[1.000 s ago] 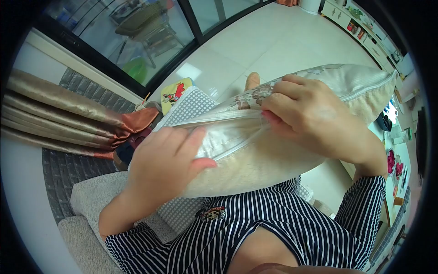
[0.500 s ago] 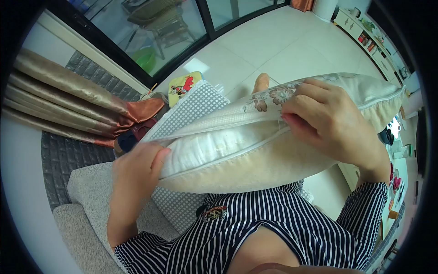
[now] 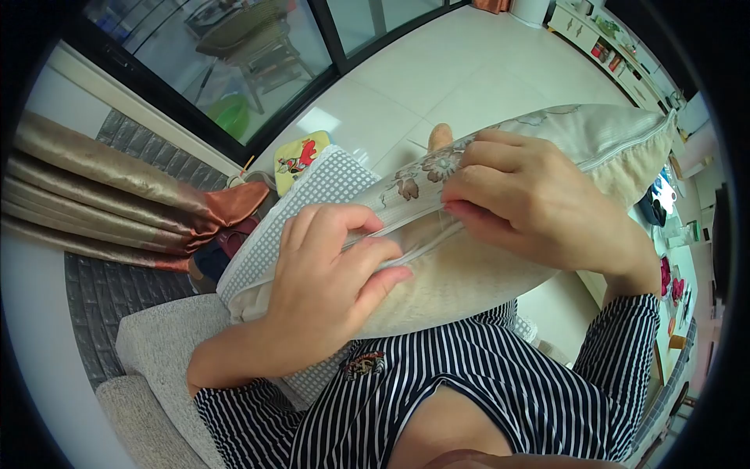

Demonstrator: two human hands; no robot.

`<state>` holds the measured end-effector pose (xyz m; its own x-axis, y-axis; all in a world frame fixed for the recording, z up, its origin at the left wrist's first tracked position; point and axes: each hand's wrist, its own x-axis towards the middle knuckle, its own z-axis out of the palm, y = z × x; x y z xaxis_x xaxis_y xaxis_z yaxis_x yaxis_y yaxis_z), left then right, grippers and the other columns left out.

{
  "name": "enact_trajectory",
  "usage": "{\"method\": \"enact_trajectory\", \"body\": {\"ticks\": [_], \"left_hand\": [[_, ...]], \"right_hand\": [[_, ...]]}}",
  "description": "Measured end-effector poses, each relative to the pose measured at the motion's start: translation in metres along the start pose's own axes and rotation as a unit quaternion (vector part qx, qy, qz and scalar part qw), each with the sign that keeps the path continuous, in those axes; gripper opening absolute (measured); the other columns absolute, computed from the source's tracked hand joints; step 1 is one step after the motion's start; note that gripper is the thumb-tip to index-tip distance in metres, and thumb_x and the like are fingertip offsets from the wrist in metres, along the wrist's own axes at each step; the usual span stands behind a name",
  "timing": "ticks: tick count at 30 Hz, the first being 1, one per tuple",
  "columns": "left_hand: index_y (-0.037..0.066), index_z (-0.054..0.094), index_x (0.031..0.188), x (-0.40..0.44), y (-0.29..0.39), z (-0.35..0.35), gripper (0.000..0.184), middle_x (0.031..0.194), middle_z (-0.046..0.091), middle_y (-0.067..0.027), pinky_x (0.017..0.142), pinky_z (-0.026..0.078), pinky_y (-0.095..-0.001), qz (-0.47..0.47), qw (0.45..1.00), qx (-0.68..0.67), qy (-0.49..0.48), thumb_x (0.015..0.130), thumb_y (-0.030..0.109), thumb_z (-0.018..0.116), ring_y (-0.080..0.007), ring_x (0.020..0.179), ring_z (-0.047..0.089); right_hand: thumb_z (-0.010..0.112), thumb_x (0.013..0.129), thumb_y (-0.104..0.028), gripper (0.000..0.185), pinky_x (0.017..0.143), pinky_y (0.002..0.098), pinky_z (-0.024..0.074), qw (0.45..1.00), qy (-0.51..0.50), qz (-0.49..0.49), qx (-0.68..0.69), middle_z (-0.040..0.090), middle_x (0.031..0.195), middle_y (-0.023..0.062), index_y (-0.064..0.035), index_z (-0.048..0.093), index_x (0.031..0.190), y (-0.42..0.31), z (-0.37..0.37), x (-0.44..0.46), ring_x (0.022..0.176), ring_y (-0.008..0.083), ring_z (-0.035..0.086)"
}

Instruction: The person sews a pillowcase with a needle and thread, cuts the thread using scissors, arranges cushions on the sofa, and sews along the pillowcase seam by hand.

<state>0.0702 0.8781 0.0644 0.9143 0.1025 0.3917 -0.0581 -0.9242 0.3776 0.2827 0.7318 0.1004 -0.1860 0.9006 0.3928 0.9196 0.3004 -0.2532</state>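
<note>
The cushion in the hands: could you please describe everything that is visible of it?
The cushion looks plump and made of soft fabric, with a finely ribbed, pale upper face bearing brownish flowers and a plain cream face below. A pale, zipper-like seam runs along the side between them, with a narrow gap between the hands. It lies aslant before the striped top, its right end higher in view. The left hand and right hand pinch this side with their fingers.
</note>
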Motion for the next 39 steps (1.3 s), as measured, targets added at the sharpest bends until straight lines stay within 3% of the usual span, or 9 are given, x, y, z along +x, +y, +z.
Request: {"method": "enact_trajectory", "body": {"ticks": [3, 13, 18, 25, 31, 33, 37, 39], "left_hand": [[0.008, 0.069, 0.094, -0.002, -0.007, 0.007, 0.027, 0.106, 0.062, -0.0074, 0.088, 0.042, -0.0386, 0.037, 0.997, 0.048, 0.047, 0.072, 0.017, 0.081, -0.0284, 0.100, 0.056], [0.006, 0.067, 0.099, 0.001, -0.011, 0.005, 0.025, 0.110, 0.063, -0.0050, 0.085, 0.043, -0.0377, 0.023, 0.996, 0.079, 0.034, 0.076, 0.014, 0.075, -0.0255, 0.099, 0.058], [0.005, 0.071, 0.099, 0.008, -0.005, -0.004, 0.026, 0.110, 0.064, -0.0095, 0.085, 0.047, -0.0373, -0.047, 0.996, -0.057, -0.052, 0.075, 0.011, 0.077, -0.0278, 0.099, 0.059], [0.006, 0.071, 0.097, 0.005, -0.011, 0.003, 0.021, 0.111, 0.065, -0.0088, 0.086, 0.047, -0.0361, -0.028, 0.998, -0.040, -0.048, 0.077, 0.010, 0.077, -0.0269, 0.101, 0.060], [0.006, 0.072, 0.096, 0.006, -0.006, 0.000, 0.018, 0.102, 0.065, -0.0091, 0.077, 0.048, -0.0326, -0.025, 1.000, -0.017, 0.002, 0.078, 0.005, 0.075, -0.0239, 0.087, 0.061], [0.005, 0.072, 0.101, 0.004, -0.006, -0.001, 0.021, 0.098, 0.063, -0.0101, 0.069, 0.047, -0.0293, -0.079, 0.990, -0.106, -0.049, 0.080, 0.005, 0.075, -0.0197, 0.076, 0.059], [0.002, 0.071, 0.109, 0.017, -0.008, 0.003, 0.027, 0.098, 0.063, -0.0097, 0.064, 0.046, -0.0266, -0.076, 0.981, -0.159, -0.082, 0.082, 0.005, 0.074, -0.0149, 0.072, 0.056], [-0.001, 0.069, 0.113, 0.023, -0.006, 0.005, 0.032, 0.090, 0.063, -0.0061, 0.060, 0.043, -0.0239, -0.087, 0.962, -0.238, -0.103, 0.083, 0.005, 0.074, -0.0096, 0.067, 0.051]], "right_hand": [[0.072, 0.073, -0.003, 0.018, 0.070, 0.0403, 0.0510, 1.000, 0.000, -0.010, 0.007, 0.059, 0.079, 0.0132, 0.0031, 0.063, 0.087, 0.002, 0.000, -0.002, 0.076, 0.0317, 0.060], [0.072, 0.071, -0.005, 0.023, 0.075, 0.0412, 0.0520, 1.000, -0.017, -0.020, 0.002, 0.061, 0.082, 0.0139, 0.0042, 0.063, 0.090, 0.008, 0.003, 0.004, 0.079, 0.0316, 0.061], [0.075, 0.069, -0.007, 0.030, 0.075, 0.0403, 0.0517, 0.998, -0.051, 0.011, -0.025, 0.061, 0.087, 0.0136, 0.0029, 0.063, 0.095, 0.008, -0.008, 0.003, 0.082, 0.0322, 0.060], [0.078, 0.065, -0.010, 0.036, 0.072, 0.0389, 0.0505, 0.999, -0.033, -0.020, -0.015, 0.058, 0.086, 0.0114, 0.0011, 0.063, 0.096, 0.016, -0.011, -0.006, 0.083, 0.0311, 0.058], [0.078, 0.062, -0.010, 0.028, 0.063, 0.0372, 0.0483, 0.995, -0.045, 0.029, -0.087, 0.054, 0.080, 0.0087, -0.0011, 0.060, 0.080, 0.010, -0.028, -0.012, 0.077, 0.0268, 0.056], [0.078, 0.061, -0.009, 0.026, 0.061, 0.0364, 0.0475, 0.995, -0.032, 0.024, -0.088, 0.053, 0.078, 0.0084, -0.0012, 0.060, 0.078, 0.012, -0.026, -0.012, 0.074, 0.0260, 0.055], [0.078, 0.060, -0.009, 0.026, 0.057, 0.0347, 0.0460, 0.996, -0.001, 0.001, -0.086, 0.051, 0.074, 0.0079, -0.0013, 0.059, 0.076, 0.015, -0.024, -0.012, 0.070, 0.0244, 0.054], [0.078, 0.060, -0.010, 0.026, 0.056, 0.0343, 0.0455, 0.996, 0.005, -0.006, -0.086, 0.051, 0.074, 0.0078, -0.0014, 0.059, 0.076, 0.016, -0.025, -0.013, 0.069, 0.0239, 0.053]]}}
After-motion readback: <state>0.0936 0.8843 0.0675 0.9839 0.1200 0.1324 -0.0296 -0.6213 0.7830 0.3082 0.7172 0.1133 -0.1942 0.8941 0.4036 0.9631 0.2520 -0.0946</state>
